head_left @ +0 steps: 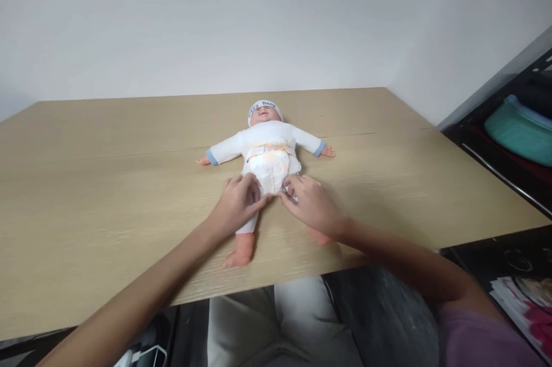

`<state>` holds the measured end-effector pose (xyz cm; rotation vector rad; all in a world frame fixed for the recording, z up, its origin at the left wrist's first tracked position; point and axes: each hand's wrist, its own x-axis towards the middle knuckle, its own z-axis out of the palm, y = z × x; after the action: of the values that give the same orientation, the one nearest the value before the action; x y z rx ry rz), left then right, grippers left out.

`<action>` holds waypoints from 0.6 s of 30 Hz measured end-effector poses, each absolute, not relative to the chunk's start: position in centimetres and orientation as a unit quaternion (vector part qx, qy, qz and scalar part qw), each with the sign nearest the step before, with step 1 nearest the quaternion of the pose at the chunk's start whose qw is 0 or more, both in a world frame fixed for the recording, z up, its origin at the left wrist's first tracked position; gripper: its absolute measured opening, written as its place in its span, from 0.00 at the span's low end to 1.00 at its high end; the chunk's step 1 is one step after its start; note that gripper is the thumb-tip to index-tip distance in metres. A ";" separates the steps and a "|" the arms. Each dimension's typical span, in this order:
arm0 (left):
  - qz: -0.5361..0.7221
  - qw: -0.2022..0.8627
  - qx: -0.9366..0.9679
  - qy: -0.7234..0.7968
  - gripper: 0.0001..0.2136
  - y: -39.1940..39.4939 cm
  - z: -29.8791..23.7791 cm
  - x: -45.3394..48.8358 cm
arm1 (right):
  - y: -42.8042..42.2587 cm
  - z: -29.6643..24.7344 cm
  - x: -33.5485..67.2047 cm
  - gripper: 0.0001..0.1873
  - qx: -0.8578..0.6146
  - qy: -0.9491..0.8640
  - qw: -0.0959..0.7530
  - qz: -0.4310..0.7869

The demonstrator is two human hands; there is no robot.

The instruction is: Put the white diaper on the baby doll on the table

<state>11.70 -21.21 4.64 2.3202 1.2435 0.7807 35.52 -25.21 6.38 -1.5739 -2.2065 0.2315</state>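
A baby doll (269, 132) lies on its back on the wooden table, arms spread and head toward the wall. It wears a white suit with blue cuffs and a white cap (264, 104) with blue lettering. Around its hips is a white diaper (271, 170) with an orange print at the waist. My left hand (241, 200) pinches the diaper's edge by the leg at the left. Opposite it, my right hand (310, 203) pinches the edge by the other leg, thumb near the crotch. My right hand and forearm hide most of the doll's leg on that side.
The wooden table (107, 183) reaches back to a pale wall. At the right stands a dark rack (513, 174) holding a teal basin (520, 131). Below the table's front edge are my legs (276, 321) and, at lower right, some papers (517, 309).
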 end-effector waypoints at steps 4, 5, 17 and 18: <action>0.254 0.178 0.847 0.432 0.20 -20.9 4.6 11.7 | -24.4 5.4 36.0 0.05 -0.509 -0.824 0.235 0.081; 0.254 0.176 0.849 0.429 0.20 -20.9 4.5 11.7 | -24.2 5.2 36.1 0.04 -0.495 -0.831 0.241 0.080; 0.369 0.169 0.837 0.367 0.03 -21.9 3.7 10.6 | -26.5 4.8 36.5 0.16 -0.473 -0.830 0.277 0.102; 0.369 0.166 0.837 0.369 0.03 -21.9 3.6 10.6 | -26.6 4.8 36.5 0.16 -0.475 -0.828 0.278 0.108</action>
<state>10.58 -21.91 3.63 2.3820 1.0506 1.0521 36.45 -26.64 4.84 -1.2734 -2.2221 0.2907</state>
